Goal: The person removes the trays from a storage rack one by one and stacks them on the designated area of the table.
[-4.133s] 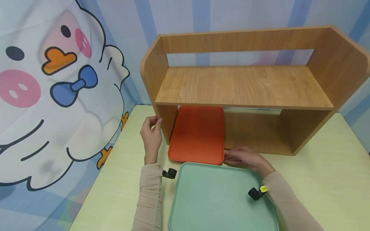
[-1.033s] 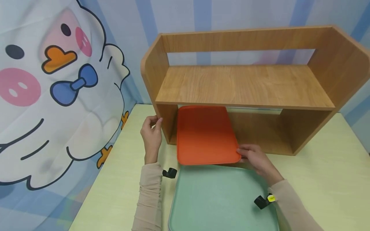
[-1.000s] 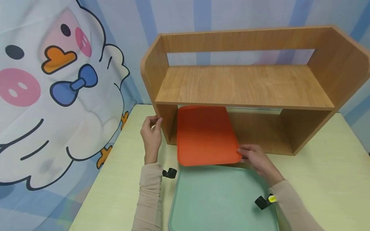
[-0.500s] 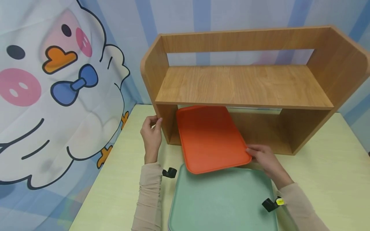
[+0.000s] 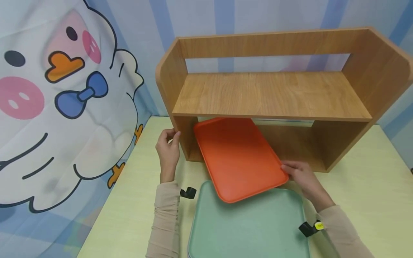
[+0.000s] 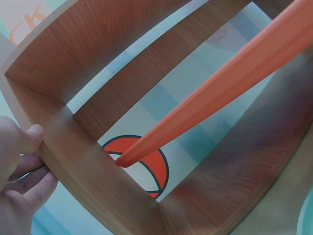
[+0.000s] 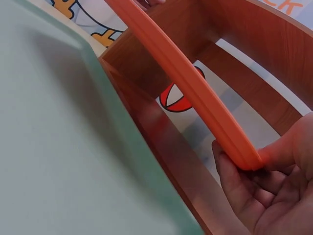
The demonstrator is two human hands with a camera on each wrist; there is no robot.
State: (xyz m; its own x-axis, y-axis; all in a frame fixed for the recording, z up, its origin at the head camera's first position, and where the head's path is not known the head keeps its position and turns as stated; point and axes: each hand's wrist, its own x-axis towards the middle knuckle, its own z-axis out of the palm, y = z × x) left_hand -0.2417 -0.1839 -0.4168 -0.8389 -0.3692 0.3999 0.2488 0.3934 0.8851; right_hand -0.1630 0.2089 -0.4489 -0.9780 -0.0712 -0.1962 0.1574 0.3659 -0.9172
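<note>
An orange tray (image 5: 240, 159) slants out of the lower compartment of a small wooden shelf (image 5: 271, 95). Its back end is still inside, and its front overhangs a green tray (image 5: 248, 225) on the table. My right hand (image 5: 303, 179) holds the orange tray by its front right corner. In the right wrist view, the thumb and fingers (image 7: 234, 183) pinch the orange tray's rim, which is raised above the green tray. At the shelf's left side panel (image 6: 93, 171), my left hand (image 5: 168, 152) grips the front edge between thumb and fingers.
The shelf stands on a pale yellow table (image 5: 129, 215) against a blue striped backdrop. To the left hangs a cloth printed with a cartoon duck (image 5: 87, 143). The side panels and upper board enclose the lower compartment.
The orange tray has come forward and turned, its front swinging toward me over the green tray. My right hand has moved right and nearer with it. The left hand stays at the shelf's edge.
</note>
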